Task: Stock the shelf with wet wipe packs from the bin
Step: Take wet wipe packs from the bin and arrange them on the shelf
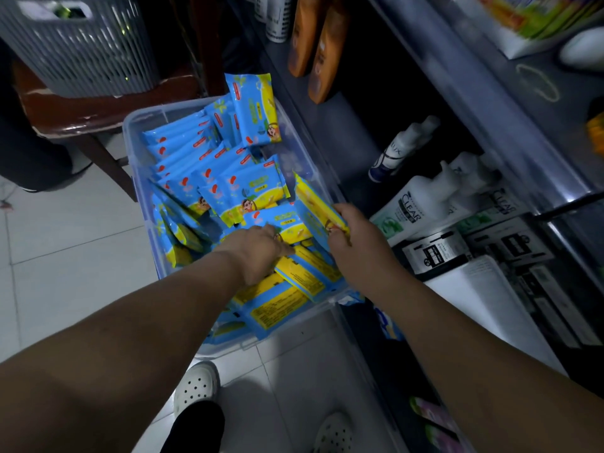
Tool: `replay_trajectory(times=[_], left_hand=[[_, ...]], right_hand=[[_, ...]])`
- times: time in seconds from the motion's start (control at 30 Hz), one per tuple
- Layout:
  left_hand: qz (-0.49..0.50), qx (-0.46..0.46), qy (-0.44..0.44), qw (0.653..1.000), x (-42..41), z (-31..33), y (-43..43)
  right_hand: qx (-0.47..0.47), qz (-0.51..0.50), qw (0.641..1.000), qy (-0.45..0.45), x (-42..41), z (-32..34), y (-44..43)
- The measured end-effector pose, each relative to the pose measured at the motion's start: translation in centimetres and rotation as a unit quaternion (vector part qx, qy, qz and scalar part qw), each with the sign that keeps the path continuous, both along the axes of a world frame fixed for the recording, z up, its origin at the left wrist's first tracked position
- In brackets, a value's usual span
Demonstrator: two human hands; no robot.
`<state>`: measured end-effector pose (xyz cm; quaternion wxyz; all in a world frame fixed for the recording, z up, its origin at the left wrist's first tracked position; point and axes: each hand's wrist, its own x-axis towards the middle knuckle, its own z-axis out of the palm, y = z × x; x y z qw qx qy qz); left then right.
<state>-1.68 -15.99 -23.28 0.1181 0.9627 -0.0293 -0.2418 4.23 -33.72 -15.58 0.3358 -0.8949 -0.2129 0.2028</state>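
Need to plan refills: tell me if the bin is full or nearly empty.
Well stocked: packs crowd the bin, overlapping, some standing on edge; none of its floor shows.

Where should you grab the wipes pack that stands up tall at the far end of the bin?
Pinch its top edge, coming straight down from above. The upright pack leans at the far end of the bin. Its top pokes above the rim and looks free to reach, while its bottom sits down among the other packs.
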Motion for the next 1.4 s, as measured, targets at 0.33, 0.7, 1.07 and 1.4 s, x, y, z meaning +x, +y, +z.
replay_trajectory(times=[0.33, 0.7, 1.07, 1.4], left_hand=[[0.093, -0.152, -0.065, 0.982, -0.7, 3.4, 2.0], [0.179, -0.161, -0.105, 0.965, -0.6, 18.5, 5.5], [0.226, -0.208, -0.216, 0.927, -0.3, 35.1, 7.1], [0.22, -0.282, -0.313, 0.88, 0.1, 50.3, 6.1]], right_hand=[[0.002, 0.02, 1.0, -0.006, 0.0, 2.3, 1.5], [0.038, 0.042, 0.997, -0.047, 0.0, 14.7, 4.6], [0.115, 0.047, 0.989, -0.076, 0.1, 30.5, 5.4], [0.259, -0.042, 0.963, -0.054, -0.1, 44.4, 3.4]])
